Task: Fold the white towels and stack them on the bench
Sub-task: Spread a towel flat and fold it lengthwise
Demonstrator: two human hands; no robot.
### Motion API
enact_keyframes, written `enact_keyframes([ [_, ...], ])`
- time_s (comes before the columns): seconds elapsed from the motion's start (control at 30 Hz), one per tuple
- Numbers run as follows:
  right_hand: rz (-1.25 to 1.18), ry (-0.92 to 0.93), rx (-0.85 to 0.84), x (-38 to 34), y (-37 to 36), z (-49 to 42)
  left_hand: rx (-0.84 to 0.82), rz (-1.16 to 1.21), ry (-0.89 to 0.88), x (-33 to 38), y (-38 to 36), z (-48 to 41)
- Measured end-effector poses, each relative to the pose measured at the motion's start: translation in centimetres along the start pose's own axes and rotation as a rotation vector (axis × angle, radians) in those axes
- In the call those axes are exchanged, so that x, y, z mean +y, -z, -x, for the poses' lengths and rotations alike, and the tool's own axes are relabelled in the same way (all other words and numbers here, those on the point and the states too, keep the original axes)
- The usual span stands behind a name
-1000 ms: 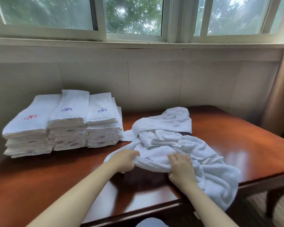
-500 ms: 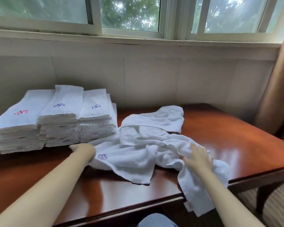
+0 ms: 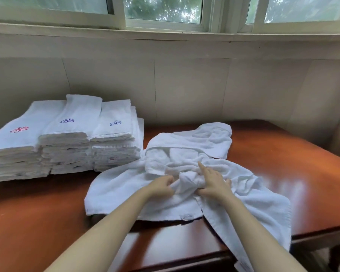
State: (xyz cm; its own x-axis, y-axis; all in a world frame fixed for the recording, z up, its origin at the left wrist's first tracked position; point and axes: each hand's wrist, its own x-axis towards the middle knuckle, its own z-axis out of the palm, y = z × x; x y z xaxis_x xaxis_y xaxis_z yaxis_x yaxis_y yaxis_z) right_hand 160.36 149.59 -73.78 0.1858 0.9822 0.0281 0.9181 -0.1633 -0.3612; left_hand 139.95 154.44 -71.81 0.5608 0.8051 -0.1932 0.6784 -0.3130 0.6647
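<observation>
1. Head view, hands: left hand (image 3: 162, 185) and right hand (image 3: 212, 183) sit close together at the middle of the pile, each with its fingers curled into a bunched ridge of cloth between them; the right forefinger points away toward the wall.
2. Loose white towels (image 3: 185, 173): a crumpled heap at the centre of the worktop (image 3: 292, 163), the near right part draped over the near edge.
3. Handling (judged): soft, limp, light, not slippery; holds no shape when lifted. Best taken by two corners or along a hem, not by the bunched middle.
4. Orientation: the flattest towel lies with its long axis roughly left to right, a hem with a small label (image 3: 187, 216) facing near.
5. Folded stacks (image 3: 67, 138): three side by side at far left, long axes running near to far.
</observation>
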Motion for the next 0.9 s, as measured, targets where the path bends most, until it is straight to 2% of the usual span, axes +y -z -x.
enact_keyframes([
  [0.1,0.012,-0.020,-0.002,0.6,0.3,-1.4,-0.115,0.385,0.015,0.4,2.3,0.3],
  [0.17,0.027,-0.016,-0.018,1.3,0.8,-2.1,-0.126,0.479,0.008,0.6,3.7,0.3],
  [0.23,0.072,-0.047,0.036,2.9,1.6,-2.7,-0.134,0.518,0.021,0.1,5.8,0.7],
  [0.33,0.239,-0.269,0.200,7.2,3.4,-3.7,-0.308,0.357,0.147,-3.2,9.5,2.2],
  [0.4,0.280,-0.481,0.286,10.1,4.6,-4.2,-0.499,0.112,0.351,-6.1,11.3,3.5],
  [0.47,0.261,-0.585,0.276,11.8,5.7,-4.7,-0.633,-0.031,0.495,-8.6,12.5,4.6],
  [0.53,0.203,-0.591,0.210,11.3,6.1,-5.1,-0.702,0.056,0.468,-10.0,13.0,5.1],
  [0.6,0.149,-0.569,0.150,9.1,5.6,-5.1,-0.599,0.309,0.351,-9.9,12.7,4.5],
  [0.67,0.198,-0.521,0.132,5.8,4.4,-4.3,-0.367,0.615,0.331,-8.8,10.9,3.4],
  [0.7,0.249,-0.457,0.159,3.9,3.6,-3.7,-0.218,0.673,0.322,-8.3,9.5,2.6],
  [0.73,0.276,-0.348,0.205,2.0,2.8,-3.0,-0.068,0.619,0.290,-7.7,8.1,1.8],
  [0.8,0.169,-0.041,0.246,-2.0,0.9,-1.9,0.198,0.308,0.224,-6.6,5.4,0.4],
  [0.87,-0.006,0.188,0.123,-6.2,-1.2,-1.2,0.456,-0.015,0.279,-5.8,2.8,-0.1],
  [0.9,-0.085,0.233,0.036,-8.1,-2.1,-0.9,0.500,-0.107,0.313,-5.5,1.8,0.3],
])
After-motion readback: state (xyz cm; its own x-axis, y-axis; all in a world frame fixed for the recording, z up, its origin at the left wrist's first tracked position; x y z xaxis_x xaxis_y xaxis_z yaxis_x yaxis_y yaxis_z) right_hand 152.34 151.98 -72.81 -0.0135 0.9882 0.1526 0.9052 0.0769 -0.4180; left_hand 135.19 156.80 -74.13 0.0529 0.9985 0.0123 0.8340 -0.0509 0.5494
